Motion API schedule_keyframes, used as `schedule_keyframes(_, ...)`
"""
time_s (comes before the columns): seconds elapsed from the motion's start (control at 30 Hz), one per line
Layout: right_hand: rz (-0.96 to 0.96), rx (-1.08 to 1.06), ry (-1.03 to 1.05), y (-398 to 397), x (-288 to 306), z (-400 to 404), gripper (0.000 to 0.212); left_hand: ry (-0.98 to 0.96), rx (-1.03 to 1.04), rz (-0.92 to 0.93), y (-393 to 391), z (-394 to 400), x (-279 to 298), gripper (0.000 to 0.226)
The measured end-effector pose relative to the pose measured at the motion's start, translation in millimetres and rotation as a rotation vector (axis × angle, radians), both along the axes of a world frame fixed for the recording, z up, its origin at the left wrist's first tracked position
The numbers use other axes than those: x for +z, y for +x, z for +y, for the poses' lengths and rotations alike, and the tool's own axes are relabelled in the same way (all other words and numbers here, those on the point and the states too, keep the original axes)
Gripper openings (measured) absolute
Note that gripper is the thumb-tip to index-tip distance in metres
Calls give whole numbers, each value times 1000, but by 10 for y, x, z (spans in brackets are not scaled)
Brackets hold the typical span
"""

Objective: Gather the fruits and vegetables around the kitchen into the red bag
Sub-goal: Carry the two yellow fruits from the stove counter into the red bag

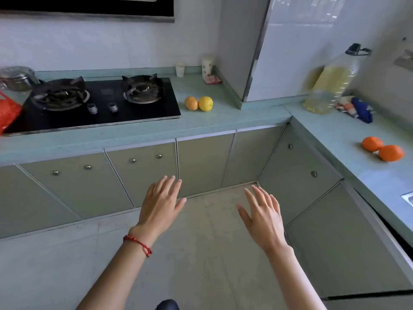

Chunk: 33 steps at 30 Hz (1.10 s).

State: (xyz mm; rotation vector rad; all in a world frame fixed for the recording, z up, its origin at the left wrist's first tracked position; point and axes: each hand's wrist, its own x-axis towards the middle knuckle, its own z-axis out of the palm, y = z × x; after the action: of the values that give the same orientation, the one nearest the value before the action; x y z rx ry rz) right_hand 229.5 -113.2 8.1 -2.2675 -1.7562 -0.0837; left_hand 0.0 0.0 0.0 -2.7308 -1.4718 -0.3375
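Observation:
The red bag [7, 113] peeks in at the left edge, resting on the counter beside the stove. An orange [191, 103] and a yellow apple [205, 103] sit together on the counter right of the stove. Two more oranges, one at the back [372, 144] and one nearer [391, 153], lie touching on the right-hand counter. My left hand [161, 204] and my right hand [263, 215] hover over the floor in front of the cabinets, both empty with fingers spread, well below and short of all the fruit.
A black gas stove [100, 101] fills the left counter, with a steel pot [19, 78] behind it. Cups [180, 69] stand at the back wall. A large oil bottle [330, 83] and a blue cloth [362, 109] occupy the corner. Cabinet doors [143, 173] line the floor space.

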Motion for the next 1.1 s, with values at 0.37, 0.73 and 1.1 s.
schedule_keyframes(0.37,39,-19,2,291,-88,655,70,-52,23,-47,284,630,0,54)
schedule_keyframes(0.73,131,-109,-37,536,-95,2419,55,-148,0,16,576,2387,1,58)
schedule_keyframes(1.1,259,-123,23,689,-26,3713,60,-232,-27,-135,946,3759,14,57)
